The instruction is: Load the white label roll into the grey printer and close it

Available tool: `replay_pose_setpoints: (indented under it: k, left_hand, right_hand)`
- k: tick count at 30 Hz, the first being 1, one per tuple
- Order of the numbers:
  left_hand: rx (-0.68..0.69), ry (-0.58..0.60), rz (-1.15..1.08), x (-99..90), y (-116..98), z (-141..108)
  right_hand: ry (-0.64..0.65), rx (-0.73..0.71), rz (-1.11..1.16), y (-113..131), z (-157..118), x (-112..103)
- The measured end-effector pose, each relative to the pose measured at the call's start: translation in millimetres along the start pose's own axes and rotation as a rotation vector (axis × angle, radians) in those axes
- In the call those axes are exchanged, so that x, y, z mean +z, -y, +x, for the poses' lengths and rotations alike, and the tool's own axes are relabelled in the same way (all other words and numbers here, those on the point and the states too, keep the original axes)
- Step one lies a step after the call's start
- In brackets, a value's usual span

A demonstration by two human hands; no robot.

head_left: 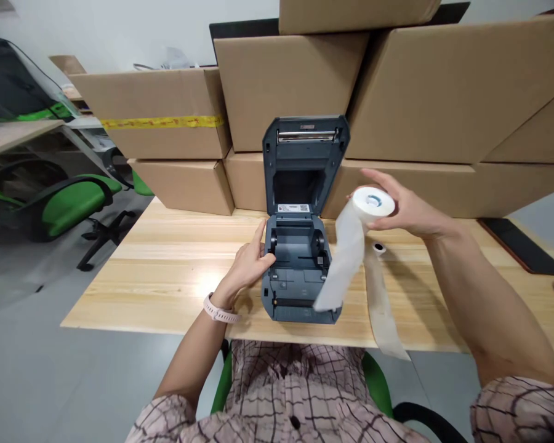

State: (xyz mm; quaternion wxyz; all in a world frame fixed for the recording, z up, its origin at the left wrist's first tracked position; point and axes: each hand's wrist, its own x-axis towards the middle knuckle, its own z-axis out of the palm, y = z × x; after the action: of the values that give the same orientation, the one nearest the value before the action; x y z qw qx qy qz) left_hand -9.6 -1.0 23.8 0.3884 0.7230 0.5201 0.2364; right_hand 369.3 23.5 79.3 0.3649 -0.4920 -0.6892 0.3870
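A dark grey label printer (300, 277) stands on the table with its lid (305, 161) raised. Inside the bay, two black roll holders show and no roll sits between them. My left hand (250, 263) grips the printer's left side, thumb over the rim and fingers around the outside. Above and right of the printer, my right hand (404, 206) holds a roll of white labels (373, 203) by its edge. A loose strip from the roll hangs down over the printer's front right corner. Below the right hand lies a smaller, nearly used-up roll (378, 248) with its strip (383, 307) trailing past the table's front edge.
Cardboard boxes (286, 86) are stacked along the back of the wooden table (166, 271). A dark flat device (522, 246) lies at the right. Green chairs (76, 206) and another desk (18, 136) stand to the left.
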Motion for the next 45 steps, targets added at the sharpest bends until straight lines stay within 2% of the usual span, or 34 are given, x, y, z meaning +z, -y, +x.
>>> replay_pose_setpoints:
  k: [2,4,9,11,15,17,19,22,25,27,29,31,33,35,38,40,45]
  left_hand:
    - [0.005,-0.003,-0.015,0.5,1,0]
    - [0.012,-0.003,-0.030,1.0,3,1]
    - [0.029,0.006,-0.046,1.3,7,3]
    - [0.030,0.010,-0.049,0.7,6,2]
    - [0.035,0.012,-0.031,-0.9,1,0]
    - [0.040,0.007,-0.012,-1.2,-1,-1]
    - [0.036,0.001,-0.004,-0.8,-2,-1]
    - [0.016,-0.009,-0.017,0.3,-2,0]
    - [0.016,-0.020,-0.020,0.9,-1,0]
    - [0.023,-0.018,-0.017,0.9,-1,0]
    - [0.030,-0.016,-0.020,0.8,1,0]
    - [0.035,-0.018,-0.029,0.9,2,0]
    - [0.043,-0.016,-0.036,1.1,3,1]
    - [0.049,-0.014,-0.027,1.1,4,1]
    - [0.048,-0.019,-0.008,0.8,2,1]
    - [0.041,-0.023,0.009,0.4,1,1]
    - [0.042,-0.009,0.023,0.0,0,1]
  right_hand:
    - [-0.016,0.095,0.041,-23,6,5]
    - [-0.023,0.131,0.037,-38,12,12]
    - [-0.013,0.215,0.091,-57,9,24]
    - [-0.014,0.227,0.175,-64,-6,19]
    - [-0.121,0.203,0.349,-80,-52,2]
    - [-0.079,0.249,0.363,-83,-72,1]
    - [0.017,0.283,0.334,-82,-83,11]
    - [0.087,0.234,0.246,-77,-82,34]
    - [0.122,0.144,0.274,-66,-77,47]
    - [0.134,0.090,0.353,-47,-77,50]
    - [0.146,0.044,0.358,-18,-77,54]
    - [0.186,-0.020,0.201,18,-71,68]
    - [0.214,-0.130,-0.122,51,-59,91]
    - [0.220,-0.228,-0.403,71,-41,119]
    - [0.244,-0.286,-0.679,71,-16,153]
    - [0.268,-0.302,-0.755,61,-7,164]
    - [0.206,-0.439,-0.682,47,-11,162]
